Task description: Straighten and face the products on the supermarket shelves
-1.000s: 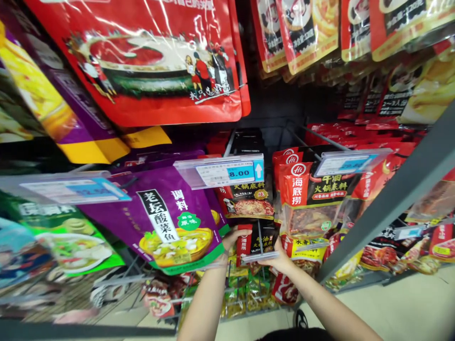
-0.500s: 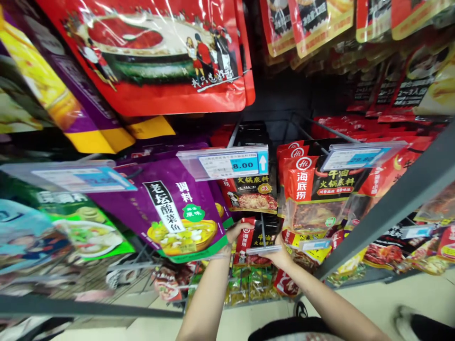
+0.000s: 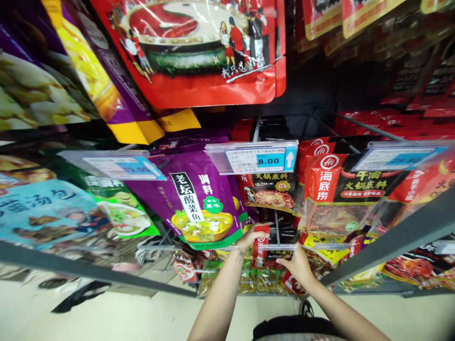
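Low in the middle of the head view, a red and black hotpot base packet (image 3: 262, 253) hangs at a shelf hook, behind a clear price-tag holder strip (image 3: 277, 246). My left hand (image 3: 250, 237) has its fingers closed over the packet's upper left edge. At the opposite edge is my right hand (image 3: 299, 265), its thumb lying across the front and its other fingers largely hidden behind. Just above my left hand hangs a purple pickled-fish seasoning pouch (image 3: 202, 203). Another hotpot base packet (image 3: 273, 192) hangs above the one between my hands.
Price-tag holders (image 3: 261, 158) jut out on hooks at mid height. A large red pouch (image 3: 213, 90) hangs overhead. To the right hang more hotpot packets (image 3: 341, 189), beside a slanting grey shelf post (image 3: 398, 237). Green packets (image 3: 249, 282) fill a low rack.
The view has shifted left, so the shelf goods sit further right. My right thumb has moved down and spread across the packet's lower front. My left hand stays at its left edge.
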A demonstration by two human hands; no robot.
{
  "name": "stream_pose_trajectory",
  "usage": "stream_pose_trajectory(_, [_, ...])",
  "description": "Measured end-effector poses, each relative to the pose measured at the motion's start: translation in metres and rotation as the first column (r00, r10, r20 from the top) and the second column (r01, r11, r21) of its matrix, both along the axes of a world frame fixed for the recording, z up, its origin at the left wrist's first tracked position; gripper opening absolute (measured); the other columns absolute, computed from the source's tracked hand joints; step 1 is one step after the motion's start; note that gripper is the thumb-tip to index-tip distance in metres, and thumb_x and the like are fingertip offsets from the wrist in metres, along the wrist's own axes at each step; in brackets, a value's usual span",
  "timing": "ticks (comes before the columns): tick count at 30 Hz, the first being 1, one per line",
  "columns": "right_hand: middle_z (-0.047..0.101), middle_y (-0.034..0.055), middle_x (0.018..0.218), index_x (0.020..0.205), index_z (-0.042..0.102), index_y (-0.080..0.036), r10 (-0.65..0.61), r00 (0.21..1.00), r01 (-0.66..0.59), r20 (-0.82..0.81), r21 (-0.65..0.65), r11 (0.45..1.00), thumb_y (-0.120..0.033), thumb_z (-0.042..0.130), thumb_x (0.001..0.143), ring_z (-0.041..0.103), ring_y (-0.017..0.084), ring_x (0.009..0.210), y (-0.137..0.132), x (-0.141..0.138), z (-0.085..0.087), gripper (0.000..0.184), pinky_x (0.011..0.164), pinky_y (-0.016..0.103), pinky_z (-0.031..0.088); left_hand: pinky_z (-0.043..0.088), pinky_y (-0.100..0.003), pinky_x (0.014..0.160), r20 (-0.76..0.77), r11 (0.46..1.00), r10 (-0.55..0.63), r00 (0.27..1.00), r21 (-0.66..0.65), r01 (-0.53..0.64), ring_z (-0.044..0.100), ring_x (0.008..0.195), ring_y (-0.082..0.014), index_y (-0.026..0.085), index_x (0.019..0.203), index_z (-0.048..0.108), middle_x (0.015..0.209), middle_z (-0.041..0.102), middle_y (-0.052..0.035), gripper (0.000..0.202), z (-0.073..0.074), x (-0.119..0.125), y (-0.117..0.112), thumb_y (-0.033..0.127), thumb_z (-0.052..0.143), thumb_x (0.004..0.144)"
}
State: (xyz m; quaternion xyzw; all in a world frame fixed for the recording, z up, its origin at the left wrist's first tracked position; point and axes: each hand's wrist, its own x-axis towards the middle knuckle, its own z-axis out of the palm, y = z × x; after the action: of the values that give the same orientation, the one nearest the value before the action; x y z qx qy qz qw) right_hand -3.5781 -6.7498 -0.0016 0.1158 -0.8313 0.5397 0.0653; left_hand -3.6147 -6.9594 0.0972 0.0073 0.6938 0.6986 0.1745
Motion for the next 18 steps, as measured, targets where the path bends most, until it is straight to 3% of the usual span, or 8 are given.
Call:
stream_pose_trajectory(7, [0.062, 0.0126, 0.12, 0.121, 0.047, -0.019, 0.052, 0.998, -0.053, 0.047, 0.02, 0.998, -0.033, 0.078, 0.067, 0.059, 0.031, 0.113, 0.008, 0.009, -0.001, 0.064, 0.101, 0.047, 0.045, 0.051, -0.04, 0.089, -0.065, 0.991, -0.11, 0.992, 0.076, 0.114, 0.068, 0.099, -0.0308, 0.017, 0.105, 0.074, 0.091, 0.077, -0.0059, 0.048, -0.001, 0.009, 0.001, 0.043, 0.072, 0.064])
stream_pose_trajectory(11, [0.06, 0.0158, 0.126, 0.136, 0.038, -0.017, 0.005, 0.999, -0.007, 0.04, 0.051, 0.999, -0.04, 0.078, 0.067, 0.057, 0.033, 0.117, 0.011, 0.006, -0.005, 0.083, 0.103, 0.048, 0.044, 0.045, -0.043, 0.102, -0.146, 0.987, -0.146, 0.978, 0.045, 0.154, 0.061, 0.116, -0.0338, 0.019, 0.109, 0.074, 0.108, 0.075, -0.0086, 0.05, -0.002, 0.007, -0.004, 0.045, 0.074, 0.066])
stream_pose_trajectory(14, [0.053, 0.0191, 0.135, 0.147, 0.026, -0.016, -0.07, 0.997, 0.07, 0.01, 0.042, 0.997, -0.052, 0.071, 0.076, 0.054, 0.034, 0.123, 0.016, 0.002, -0.009, 0.091, 0.104, 0.049, 0.043, 0.036, -0.047, 0.112, -0.259, 0.991, -0.074, 0.963, 0.086, 0.099, 0.051, 0.13, -0.0348, 0.02, 0.12, 0.069, 0.129, 0.066, -0.0096, 0.06, -0.007, 0.007, -0.004, 0.052, 0.07, 0.069])
stream_pose_trajectory(16, [0.049, 0.0182, 0.141, 0.15, 0.021, -0.018, -0.075, 0.997, 0.075, -0.007, 0.008, 0.997, -0.056, 0.062, 0.083, 0.053, 0.031, 0.125, 0.019, 0.001, -0.01, 0.087, 0.105, 0.049, 0.043, 0.032, -0.047, 0.115, -0.315, 0.982, 0.05, 0.948, 0.188, 0.011, 0.048, 0.134, -0.0329, 0.018, 0.125, 0.066, 0.136, 0.06, -0.0108, 0.065, -0.011, 0.004, -0.001, 0.064, 0.054, 0.079])
stream_pose_trajectory(18, [0.046, 0.0169, 0.144, 0.152, 0.018, -0.02, -0.049, 0.999, 0.048, -0.023, -0.016, 0.999, -0.055, 0.056, 0.087, 0.052, 0.029, 0.128, 0.023, 0.001, -0.009, 0.083, 0.108, 0.049, 0.041, 0.032, -0.046, 0.116, -0.331, 0.96, 0.2, 0.922, 0.255, -0.117, 0.048, 0.134, -0.0302, 0.016, 0.126, 0.064, 0.138, 0.058, -0.0118, 0.066, -0.015, -0.002, 0.003, 0.064, 0.043, 0.085])
